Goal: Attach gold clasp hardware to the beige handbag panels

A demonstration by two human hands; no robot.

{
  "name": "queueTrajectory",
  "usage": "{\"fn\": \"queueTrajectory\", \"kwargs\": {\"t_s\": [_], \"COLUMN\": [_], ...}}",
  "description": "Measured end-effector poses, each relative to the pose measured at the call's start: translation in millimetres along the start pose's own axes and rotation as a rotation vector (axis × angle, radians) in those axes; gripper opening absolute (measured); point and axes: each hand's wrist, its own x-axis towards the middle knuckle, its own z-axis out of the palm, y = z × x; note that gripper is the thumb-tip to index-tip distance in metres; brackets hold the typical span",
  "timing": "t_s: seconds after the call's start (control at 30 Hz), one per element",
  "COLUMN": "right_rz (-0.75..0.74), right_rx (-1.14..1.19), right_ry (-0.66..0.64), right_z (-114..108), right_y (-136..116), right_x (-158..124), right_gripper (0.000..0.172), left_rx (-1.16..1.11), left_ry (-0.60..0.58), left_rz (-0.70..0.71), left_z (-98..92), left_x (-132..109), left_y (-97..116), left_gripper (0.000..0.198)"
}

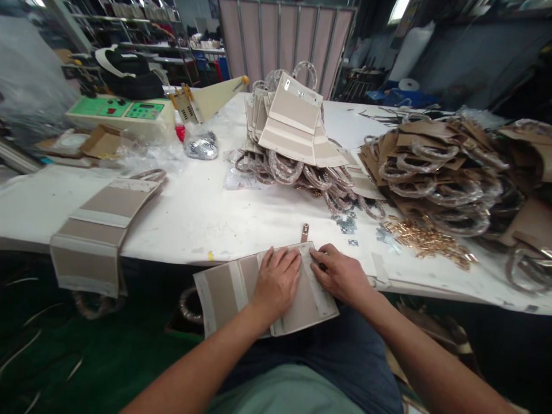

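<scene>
A beige and white bag panel lies flat across the near edge of the white table and over my lap. My left hand rests palm down on its middle, fingers stretched out and close together. My right hand presses on the panel's right white strip, fingers curled at the strip's upper end; whether they pinch anything is hidden. A small metal clasp stands just beyond the panel's far edge. A wrapped round handle hangs below the panel's left end.
Another beige panel drapes over the table's left edge. A stack of beige bags with wrapped handles sits mid-table, brown ones at right. Gold metal fittings lie near them. A green-panelled machine stands at back left.
</scene>
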Motion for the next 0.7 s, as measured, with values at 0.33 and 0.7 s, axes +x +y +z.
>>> {"fn": "queueTrajectory", "kwargs": {"t_s": [0.33,0.7], "right_rz": [-0.006,-0.002], "right_rx": [0.029,0.016], "right_ry": [-0.03,-0.109], "right_z": [-0.8,-8.4], "right_y": [4.4,4.4], "right_x": [8.9,14.1], "right_gripper": [0.043,0.047], "left_rx": [-0.024,0.004], "left_ry": [-0.128,-0.149], "left_rz": [-0.038,-0.036], "left_z": [-0.6,0.7], "left_x": [2.6,6.6], "left_y": [-6.1,-7.2], "left_gripper": [0.052,0.053]}}
